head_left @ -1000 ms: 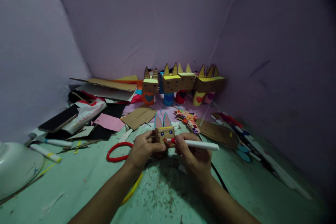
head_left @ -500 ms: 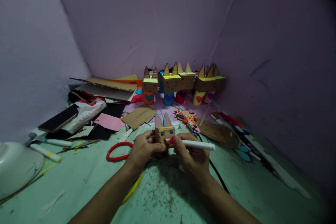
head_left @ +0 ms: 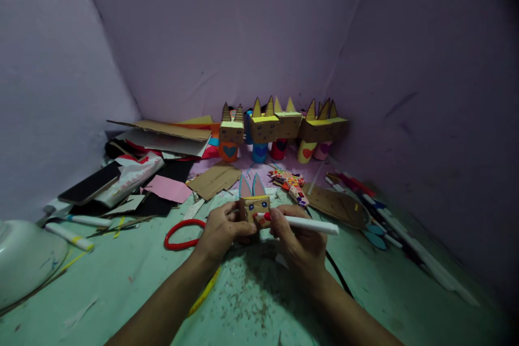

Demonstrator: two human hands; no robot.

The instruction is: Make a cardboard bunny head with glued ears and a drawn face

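My left hand (head_left: 224,228) grips a small cardboard animal head (head_left: 257,205) by its left side and lower edge. The head has two tall pointed ears with pink insides and blue edges, drawn eyes and a reddish mark below them. In my right hand (head_left: 298,235) is a felt-tip marker (head_left: 312,225) with a white barrel and red front end, its tip at or very near the face. Left of my left hand lies a red loop-shaped handle (head_left: 184,234). Part of a yellow curved piece (head_left: 204,294) shows beneath my left forearm.
Several finished-looking cardboard animal figures (head_left: 260,135) on coloured tubes stand along the back wall. Cardboard sheets, a pink paper piece (head_left: 168,188) and scraps pile up at left. A white rounded object (head_left: 28,259) sits at far left. Several markers (head_left: 405,238) line the right wall.
The marker and my right hand have shifted slightly to the right. More of the reddish mark on the face now shows. My left hand and the cardboard head stay in place.
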